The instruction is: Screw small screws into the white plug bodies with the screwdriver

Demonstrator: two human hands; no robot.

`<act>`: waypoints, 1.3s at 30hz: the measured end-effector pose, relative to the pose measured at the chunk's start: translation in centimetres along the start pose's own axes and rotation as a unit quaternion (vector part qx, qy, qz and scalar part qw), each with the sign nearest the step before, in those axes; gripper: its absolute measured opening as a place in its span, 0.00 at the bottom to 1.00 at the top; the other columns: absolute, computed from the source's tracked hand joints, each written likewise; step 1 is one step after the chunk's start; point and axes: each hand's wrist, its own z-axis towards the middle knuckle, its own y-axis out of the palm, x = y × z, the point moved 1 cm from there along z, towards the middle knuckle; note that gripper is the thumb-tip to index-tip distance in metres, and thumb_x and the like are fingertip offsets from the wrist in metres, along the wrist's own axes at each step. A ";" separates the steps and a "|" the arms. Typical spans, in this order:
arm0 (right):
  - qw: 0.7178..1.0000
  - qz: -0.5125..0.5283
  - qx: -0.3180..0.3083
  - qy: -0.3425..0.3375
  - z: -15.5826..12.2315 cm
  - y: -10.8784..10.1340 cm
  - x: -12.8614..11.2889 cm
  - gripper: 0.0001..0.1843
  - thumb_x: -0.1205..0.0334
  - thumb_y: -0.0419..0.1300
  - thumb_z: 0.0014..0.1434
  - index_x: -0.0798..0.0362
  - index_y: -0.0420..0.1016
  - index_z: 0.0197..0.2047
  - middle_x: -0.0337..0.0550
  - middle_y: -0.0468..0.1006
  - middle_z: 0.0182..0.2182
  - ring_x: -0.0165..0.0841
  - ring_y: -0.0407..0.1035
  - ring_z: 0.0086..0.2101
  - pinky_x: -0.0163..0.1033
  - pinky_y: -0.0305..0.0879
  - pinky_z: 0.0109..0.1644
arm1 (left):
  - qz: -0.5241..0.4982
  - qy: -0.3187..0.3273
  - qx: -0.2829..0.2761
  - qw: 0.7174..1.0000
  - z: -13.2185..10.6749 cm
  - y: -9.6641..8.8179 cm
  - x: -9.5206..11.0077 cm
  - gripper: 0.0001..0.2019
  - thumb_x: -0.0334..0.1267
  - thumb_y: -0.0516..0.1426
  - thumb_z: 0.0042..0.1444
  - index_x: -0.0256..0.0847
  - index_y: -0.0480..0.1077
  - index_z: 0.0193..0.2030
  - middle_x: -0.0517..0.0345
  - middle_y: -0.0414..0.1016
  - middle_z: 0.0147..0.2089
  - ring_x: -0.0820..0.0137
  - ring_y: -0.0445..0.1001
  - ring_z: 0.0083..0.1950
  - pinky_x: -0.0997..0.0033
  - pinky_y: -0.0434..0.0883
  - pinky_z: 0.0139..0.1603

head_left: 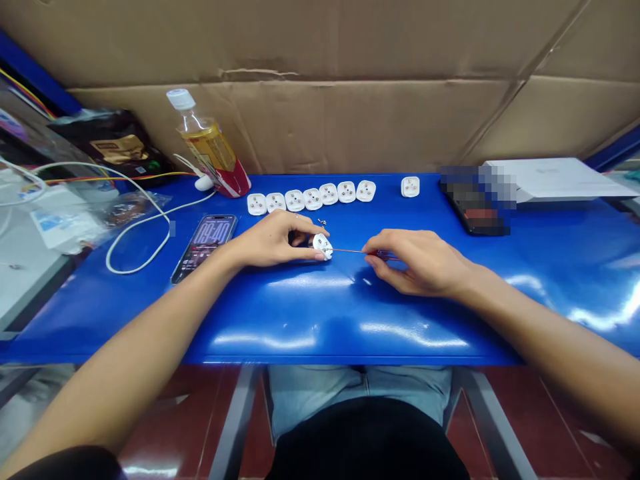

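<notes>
My left hand (277, 240) pinches a small white plug part (323, 246) on its side against the blue table (320, 313). My right hand (417, 261) is closed around a thin screwdriver (350, 251) with a red handle, and its metal tip reaches the white part. A tiny metal piece (322, 222) lies just behind the left fingers. Behind the hands stands a row of several white plug parts (311, 198), and one more white plug part (410, 187) sits apart to the right.
A phone (204, 247) lies left of my left hand, beside a white cable (145, 227). A tilted drink bottle (210, 148) stands at the back left. A dark blurred object (475, 200) and a white box (555, 179) sit back right. Cardboard (350, 87) walls the rear.
</notes>
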 end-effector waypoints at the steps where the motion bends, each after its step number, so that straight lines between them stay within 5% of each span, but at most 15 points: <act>1: 1.000 -0.003 -0.001 -0.001 0.1 -0.1 -0.1 0.08 0.64 0.55 0.72 0.53 0.74 0.50 0.46 0.86 0.40 0.36 0.81 0.36 0.38 0.74 0.38 | -0.004 -0.001 0.000 1.000 0.0 0.0 0.0 0.22 0.55 0.67 0.60 0.41 0.83 0.52 0.61 0.68 0.28 0.73 0.65 0.29 0.73 0.61 0.31; 11: 0.999 -0.024 -0.006 0.036 -0.2 0.0 0.1 0.08 0.60 0.56 0.72 0.49 0.72 0.52 0.41 0.87 0.34 0.36 0.81 0.32 0.37 0.70 0.31 | -0.018 -0.004 0.001 1.000 0.0 0.1 -0.2 0.24 0.54 0.68 0.59 0.40 0.82 0.56 0.61 0.69 0.29 0.73 0.65 0.30 0.73 0.62 0.31; 17: 0.997 0.018 -0.020 0.071 0.0 -0.1 0.1 0.11 0.62 0.57 0.70 0.52 0.70 0.54 0.46 0.86 0.40 0.38 0.83 0.37 0.39 0.75 0.37 | -0.032 -0.003 0.004 0.999 0.0 0.2 -0.4 0.25 0.52 0.68 0.59 0.41 0.81 0.58 0.61 0.70 0.31 0.72 0.66 0.31 0.73 0.63 0.32; 28: 0.998 0.022 -0.025 0.054 0.0 0.2 0.3 0.09 0.64 0.58 0.69 0.53 0.71 0.52 0.45 0.85 0.39 0.37 0.81 0.36 0.38 0.72 0.37 | -0.035 -0.018 -0.048 0.998 0.0 0.0 -0.7 0.27 0.52 0.66 0.62 0.43 0.78 0.65 0.59 0.72 0.33 0.70 0.69 0.35 0.74 0.65 0.36; 39: 0.999 0.007 0.003 0.036 0.1 0.0 0.2 0.07 0.65 0.58 0.68 0.52 0.72 0.49 0.42 0.85 0.36 0.35 0.81 0.34 0.36 0.73 0.37 | -0.024 -0.024 -0.031 0.999 0.0 0.0 -0.5 0.27 0.53 0.66 0.61 0.42 0.79 0.62 0.59 0.72 0.33 0.70 0.70 0.35 0.72 0.66 0.37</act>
